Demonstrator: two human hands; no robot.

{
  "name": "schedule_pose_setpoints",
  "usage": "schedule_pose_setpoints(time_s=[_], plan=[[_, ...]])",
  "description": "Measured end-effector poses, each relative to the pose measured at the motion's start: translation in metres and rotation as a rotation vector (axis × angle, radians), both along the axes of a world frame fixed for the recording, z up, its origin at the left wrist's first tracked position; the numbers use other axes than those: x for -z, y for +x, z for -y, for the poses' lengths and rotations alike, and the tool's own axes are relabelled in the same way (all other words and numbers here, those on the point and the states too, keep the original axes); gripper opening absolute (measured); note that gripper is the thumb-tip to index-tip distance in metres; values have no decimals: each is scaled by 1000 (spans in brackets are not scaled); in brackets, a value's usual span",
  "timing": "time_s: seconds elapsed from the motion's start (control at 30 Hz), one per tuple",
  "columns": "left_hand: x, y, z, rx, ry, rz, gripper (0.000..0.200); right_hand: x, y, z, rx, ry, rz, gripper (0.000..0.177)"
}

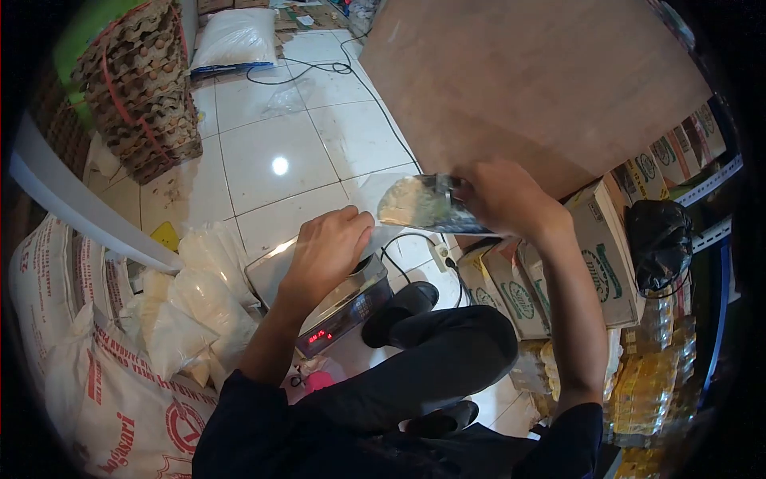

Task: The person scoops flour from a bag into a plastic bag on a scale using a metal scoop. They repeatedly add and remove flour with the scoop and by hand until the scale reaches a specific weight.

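Observation:
My right hand (503,199) is closed round the handle end of a metal scoop (448,214), slightly blurred. Pale powder (403,201) fills the scoop's front part, which points toward my left hand. Over the digital scale (351,307), my left hand (331,247) has its fingers curled on the edge of a thin clear plastic bag (369,190); most of the bag is hard to make out. Red digits glow on the scale's front. Beside the scale on the left lie several filled clear bags of white powder (191,307).
Large printed sacks (144,407) stand at the lower left, below stacked egg trays (140,96). A brown board (519,72) leans at the upper right. Cartons (594,255) and bottles of yellow liquid (650,383) line the right. Black cables (375,104) cross the tiled floor.

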State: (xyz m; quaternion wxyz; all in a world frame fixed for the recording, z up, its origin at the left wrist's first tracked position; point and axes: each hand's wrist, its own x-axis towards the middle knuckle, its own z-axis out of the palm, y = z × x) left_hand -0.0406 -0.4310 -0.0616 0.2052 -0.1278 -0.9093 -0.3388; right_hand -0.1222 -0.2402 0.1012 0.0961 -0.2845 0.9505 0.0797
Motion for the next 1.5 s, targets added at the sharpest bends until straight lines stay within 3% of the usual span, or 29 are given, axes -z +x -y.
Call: schedule_pose_setpoints(time_s=[0.1,0.23,0.5,0.57,0.63,0.67,0.7,0.9,1.03,1.13,1.17,1.2,1.27,1.3,1.33,1.37,1.43,1.5], plan=[[-3,3,-1,24,49,-20,8,26,-17,22,-184,90,-104,17],[-2,6,0,43,46,-37,6,32,-10,47,-243,211,-195,18],[2,6,0,-1,36,-30,7,-5,2,21,-55,189,-173,25],[9,5,-1,-21,28,-34,10,-4,-8,-15,20,4,-196,29],[8,2,-4,-12,34,-83,16,-9,-4,-66,-173,-141,-469,32],[7,9,-7,-12,43,-98,21,-25,-7,-105,186,-378,-6,32],[6,11,-10,6,69,-106,23,-26,-11,-146,88,-389,-61,31],[-11,13,-34,155,160,-182,27,-35,101,-303,348,-381,-375,30],[-28,16,-60,257,235,-165,26,-33,224,-418,726,-271,-548,30],[-42,16,-94,358,309,-83,30,-26,332,-437,913,-229,-697,27],[-51,17,-104,457,302,-81,34,-22,366,-440,1028,-317,-610,28],[-56,19,-118,572,392,-73,40,-10,399,-431,1147,-260,-717,25],[-65,39,-132,370,440,96,35,4,452,-408,1316,-389,-681,21],[-65,39,-139,434,543,119,38,19,481,-409,1299,-412,-754,19],[-68,42,-146,627,695,140,41,37,520,-414,1340,-344,-783,21],[-68,41,-154,853,848,195,45,35,536,-397,1556,-173,-660,24],[-67,23,-172,1596,1032,471,54,55,588,-394,1668,-166,-573,27],[-67,67,-200,1081,1317,518,43,79,639,-391,1747,-110,-434,28]])
